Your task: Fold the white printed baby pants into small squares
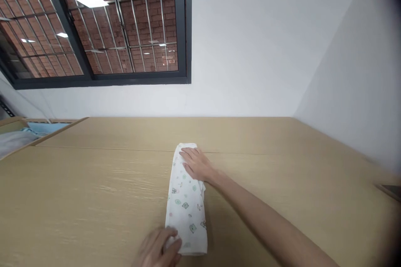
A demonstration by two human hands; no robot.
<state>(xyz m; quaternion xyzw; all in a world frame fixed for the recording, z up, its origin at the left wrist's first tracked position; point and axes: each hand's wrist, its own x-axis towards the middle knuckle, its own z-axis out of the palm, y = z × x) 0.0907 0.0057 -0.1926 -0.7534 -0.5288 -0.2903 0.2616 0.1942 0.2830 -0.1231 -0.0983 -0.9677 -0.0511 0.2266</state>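
Note:
A white cloth [188,206], printed with small green and grey animal figures, lies folded into a long narrow strip on the wooden surface. My right hand [197,163] rests flat on its far end, palm down with the fingers stretched out. At the near left corner is my left hand [158,248], slightly blurred and partly cut off by the lower edge of the view. Its thumb and index finger are bent around that corner, with a bit of the cloth between them. Along the right edge of the cloth, a layer sticks out slightly.
The light wooden tabletop [94,192] reaches a white wall [244,41], with a seam across its far part. A barred window [134,77] is at upper left. Beyond the left edge lies blue and white fabric [40,128]. A dark recess [391,190] shows at far right.

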